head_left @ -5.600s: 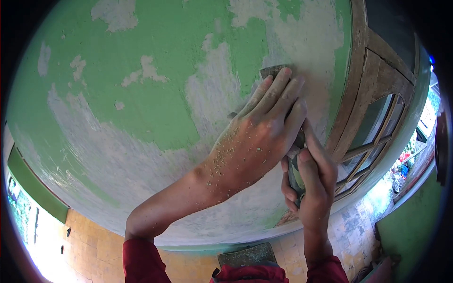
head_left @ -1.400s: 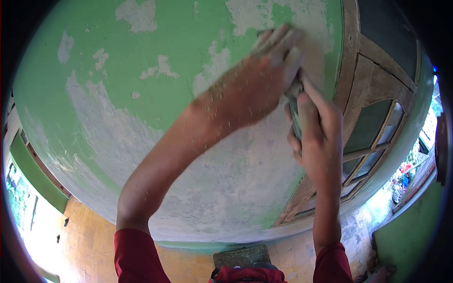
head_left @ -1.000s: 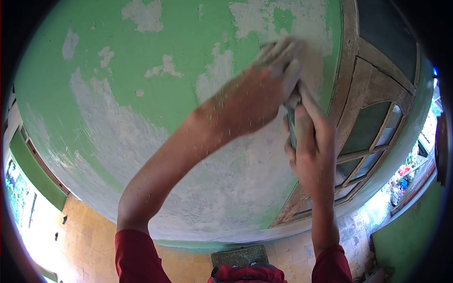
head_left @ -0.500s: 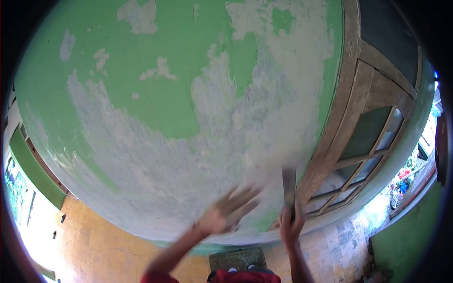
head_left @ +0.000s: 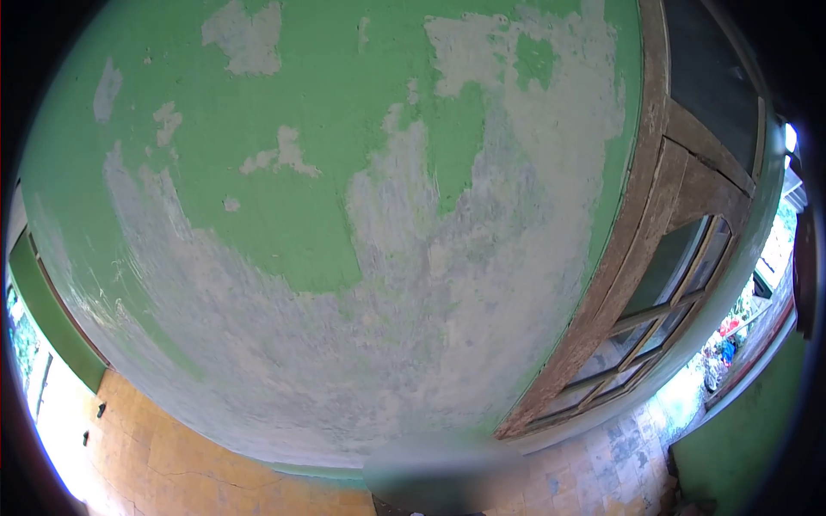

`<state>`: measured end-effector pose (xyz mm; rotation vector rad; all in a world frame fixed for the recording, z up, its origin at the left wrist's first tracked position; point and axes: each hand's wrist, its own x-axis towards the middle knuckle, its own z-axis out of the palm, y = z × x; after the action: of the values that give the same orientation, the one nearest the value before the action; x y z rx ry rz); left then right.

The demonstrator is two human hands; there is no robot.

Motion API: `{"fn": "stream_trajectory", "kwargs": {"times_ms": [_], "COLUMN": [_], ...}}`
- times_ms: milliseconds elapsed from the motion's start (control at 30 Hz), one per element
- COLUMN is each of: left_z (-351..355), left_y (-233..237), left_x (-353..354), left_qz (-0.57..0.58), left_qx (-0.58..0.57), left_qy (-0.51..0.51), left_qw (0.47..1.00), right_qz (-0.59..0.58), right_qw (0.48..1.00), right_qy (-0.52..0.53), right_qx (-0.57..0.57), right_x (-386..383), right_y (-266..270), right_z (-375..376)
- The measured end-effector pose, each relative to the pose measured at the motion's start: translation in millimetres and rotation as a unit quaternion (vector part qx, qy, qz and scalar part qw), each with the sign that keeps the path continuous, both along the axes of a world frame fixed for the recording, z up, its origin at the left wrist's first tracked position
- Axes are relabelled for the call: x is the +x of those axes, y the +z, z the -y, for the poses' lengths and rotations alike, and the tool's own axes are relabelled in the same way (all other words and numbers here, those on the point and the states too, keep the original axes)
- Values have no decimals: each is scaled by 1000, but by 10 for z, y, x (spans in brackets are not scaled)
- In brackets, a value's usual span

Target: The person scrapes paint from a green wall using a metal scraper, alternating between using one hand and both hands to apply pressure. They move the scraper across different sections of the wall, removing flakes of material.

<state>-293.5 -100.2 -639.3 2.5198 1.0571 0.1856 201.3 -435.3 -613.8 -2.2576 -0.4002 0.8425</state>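
Neither of my hands shows now. A wall [head_left: 361,387] fills the view, with green paint above and a broad bare grey-white area below where paint is gone. Ragged patches of bare plaster also break up the green higher on the wall. Low in the middle, a smeared dark grey shape [head_left: 443,477] hangs close to the camera, too blurred to name. It covers part of the floor and the wall's foot.
A worn brown wooden frame with a glass-paned window [head_left: 662,301] borders the wall at right. Yellowish floor tiles [head_left: 198,469] run along below. Beyond stand a green panel [head_left: 56,318] at left and a green surface [head_left: 744,439] at lower right.
My open left hand and my right hand with a scraper have both dropped out of view. A blurred dark shape has come in at the bottom, and the view has shifted slightly.
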Motion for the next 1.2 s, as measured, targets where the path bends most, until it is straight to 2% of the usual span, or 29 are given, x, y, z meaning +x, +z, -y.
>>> {"fn": "stream_trajectory", "kwargs": {"times_ms": [67,167,233,267,300,333,367,400,433,500,567,600,633,667,733,800,867,900,933,967,1000,1067,1133,1200], "left_z": [31,120,229,303,15,-215,-433,-605,-696,-500,-321,-210,-84,34,233,203,117,113,118,89,13,-137,-156,-138], "left_y": [-88,-358,-264,-247,-208,-88,105,258,995,2298,2807,3113,3450,3769,4391,4673,4980,5240,5485,5668,5738,5832,6040,6204], "left_x": [-90,-157,29,195,638,1014,1383,1694,2067,2582,2881,3000,3097,3184,3422,3669,3835,3890,3960,4042,4122,4248,4385,4502], "left_qz": [-52,-128,-175,-198,-201,-166,-146,-34,-24,121,237,234,328,409,430,470,491,497,519,541,540,525,540,557], "left_qx": [-42,-104,-144,-164,-166,-98,-105,-118,-58,-74,75,76,-74,-223,-217,-182,-158,-166,-197,-226,-224,-176,-155,-136], "left_qy": [-29,-71,-99,-110,-110,-85,-47,-11,-96,-32,-37,-32,30,91,89,67,58,62,55,46,49,8,3,-7], "left_qw": [997,984,969,960,959,977,983,992,993,989,968,969,941,880,872,861,855,850,830,809,810,832,827,819], "right_qz": [-59,-145,-199,-160,-105,81,-109,-23,64,82,94,91,121,148,184,220,319,313,101,-114,-117,-214,-180,-45], "right_qw": [998,985,971,971,956,938,983,975,947,921,902,900,898,894,882,870,787,789,833,836,835,784,790,794], "right_qy": [-2,-6,-8,115,178,328,117,218,314,351,350,354,327,297,283,268,218,220,207,183,185,184,202,214], "right_qx": [-38,-94,-129,-134,-206,-79,-89,-27,37,149,236,237,270,302,329,350,481,480,504,505,505,552,550,567], "right_x": [-114,-264,-218,124,57,36,-100,-97,-69,-239,-350,-367,-377,-393,-403,-309,-190,-141,-92,-38,10,71,105,136], "right_y": [-139,160,-346,-900,-335,402,1093,1391,1651,2636,3411,3689,3926,4139,4572,4736,4787,4856,4948,5042,5128,5298,5425,5450], "right_z": [124,33,403,58,-546,-898,-1363,-1579,-1758,-1958,-1986,-1975,-1960,-1945,-1919,-1982,-2079,-2085,-2073,-2075,-2091,-2150,-2251,-2350]}}
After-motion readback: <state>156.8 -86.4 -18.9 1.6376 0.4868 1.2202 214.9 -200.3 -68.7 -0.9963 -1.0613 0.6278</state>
